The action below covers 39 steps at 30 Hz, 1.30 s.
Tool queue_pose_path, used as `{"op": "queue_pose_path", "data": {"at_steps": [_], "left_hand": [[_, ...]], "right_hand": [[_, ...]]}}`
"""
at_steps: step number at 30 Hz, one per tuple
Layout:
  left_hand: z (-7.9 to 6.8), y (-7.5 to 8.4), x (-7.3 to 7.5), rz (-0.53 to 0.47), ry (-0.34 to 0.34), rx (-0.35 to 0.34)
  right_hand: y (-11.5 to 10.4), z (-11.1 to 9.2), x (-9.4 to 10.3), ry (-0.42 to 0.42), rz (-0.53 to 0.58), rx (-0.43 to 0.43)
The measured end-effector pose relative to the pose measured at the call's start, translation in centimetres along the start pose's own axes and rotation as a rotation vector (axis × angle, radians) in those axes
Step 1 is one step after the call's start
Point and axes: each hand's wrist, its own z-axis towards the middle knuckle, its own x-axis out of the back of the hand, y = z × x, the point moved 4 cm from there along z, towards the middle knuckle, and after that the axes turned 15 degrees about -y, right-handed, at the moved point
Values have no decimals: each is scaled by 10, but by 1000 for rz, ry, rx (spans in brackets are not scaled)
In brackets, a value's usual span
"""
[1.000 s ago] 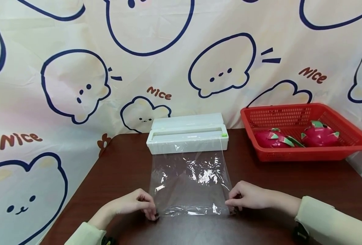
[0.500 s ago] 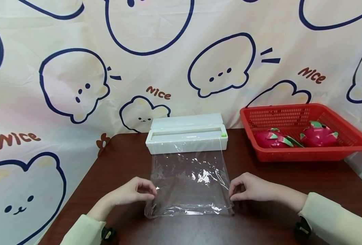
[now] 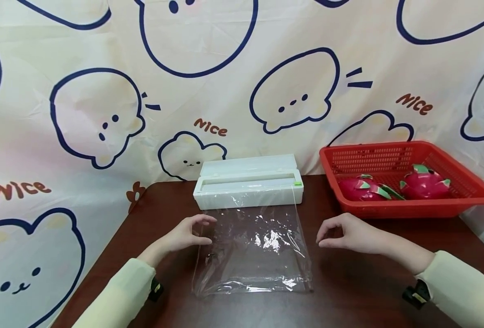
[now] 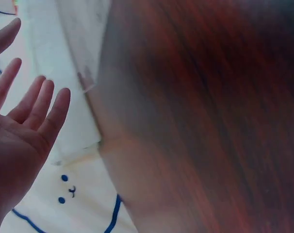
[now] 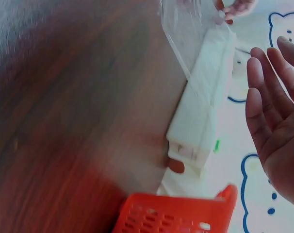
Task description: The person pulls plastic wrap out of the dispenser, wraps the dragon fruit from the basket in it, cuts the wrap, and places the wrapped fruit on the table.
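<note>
A sheet of clear plastic wrap lies on the brown table, drawn out from a white wrap dispenser box whose lid stands raised at the back. My left hand hovers by the sheet's left edge, thumb and fingers apart, gripping nothing. To the right of the sheet, my right hand is in the air, its fingers loosely bent and holding nothing. Both wrist views show spread, bare fingers, in the left wrist view on the left hand and in the right wrist view on the right hand.
A red plastic basket stands at the back right, holding two pink dragon fruits with green tips. A small green slider sits on the dispenser's right end. Behind the table hangs a cartoon-printed cloth.
Both hands have let go of the wrap's near corners. They have lifted and moved forward toward the dispenser, the right one also outward. The sheet stays lying on the table.
</note>
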Motion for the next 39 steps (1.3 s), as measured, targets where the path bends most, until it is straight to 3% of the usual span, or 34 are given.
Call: {"op": "queue_pose_path", "data": {"at_steps": [12, 23, 39], "left_hand": [[-3, -32, -13, 74, -70, 54], [3, -31, -13, 105, -73, 68], [10, -27, -10, 180, -84, 88]], "right_hand": [[8, -18, 23, 86, 33, -77], [10, -35, 63, 261, 27, -104], [31, -63, 120, 334, -96, -352]]}}
